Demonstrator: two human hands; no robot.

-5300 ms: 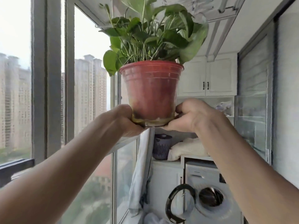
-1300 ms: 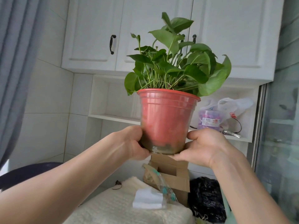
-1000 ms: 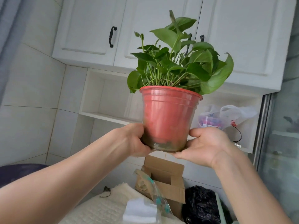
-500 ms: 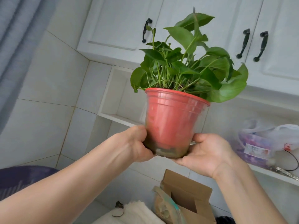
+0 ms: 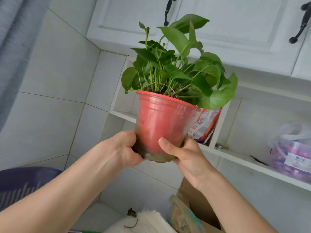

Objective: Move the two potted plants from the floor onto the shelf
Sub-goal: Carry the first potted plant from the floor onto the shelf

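Since half a second ago, the right thumb has come round onto the front of the pot, and the pot now sits closer to the shelf opening, covering more of it. Both hands clamp the pot (image 5: 164, 125) at its base: left hand (image 5: 123, 149) wrapped on the left side, right hand (image 5: 182, 153) under and to the right with the thumb pressed flat on the front wall. Pot is held in the air, upright with a slight tilt, in front of the white shelf (image 5: 249, 161); it does not rest on anything.

Pot condition: red plastic, tapered, with a rolled rim and faint rings below it. The lower band is stained dark and greenish, with pale crust along the bottom edge. Plant (image 5: 180, 71) is full, with glossy green heart-shaped leaves on thin stems; several leaves hang over the right rim.

On the shelf: a printed packet (image 5: 204, 126) just behind the pot, a plastic bag (image 5: 292, 148) well to the right. White cupboard doors (image 5: 227, 26) above. A cardboard box (image 5: 200, 209) stands below.
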